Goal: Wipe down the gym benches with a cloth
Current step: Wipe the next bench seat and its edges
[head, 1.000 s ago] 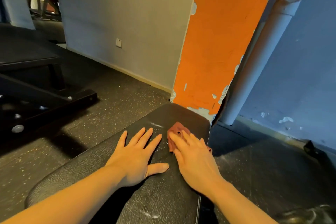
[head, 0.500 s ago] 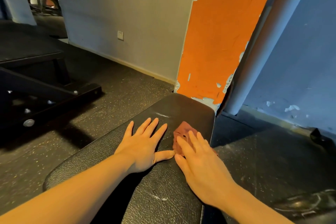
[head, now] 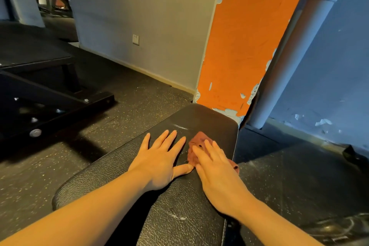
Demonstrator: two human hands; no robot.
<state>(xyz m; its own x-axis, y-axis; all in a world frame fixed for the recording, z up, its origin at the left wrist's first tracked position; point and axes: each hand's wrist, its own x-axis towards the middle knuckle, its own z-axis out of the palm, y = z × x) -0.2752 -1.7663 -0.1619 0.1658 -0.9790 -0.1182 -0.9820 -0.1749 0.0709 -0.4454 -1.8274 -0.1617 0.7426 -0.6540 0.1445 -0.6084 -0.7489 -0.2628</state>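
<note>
Cloth, reddish and crumpled, is lying near the far end of the black padded worktop under the right hand, fingers straight, while the left hand is resting flat beside it.

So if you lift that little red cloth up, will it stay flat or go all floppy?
Probably floppy: the small reddish-brown cloth already lies bunched and wrinkled under the right hand on the black padded bench. It looks thin, so likely very light. It would probably droop from the fingers rather than keep its shape.
</note>
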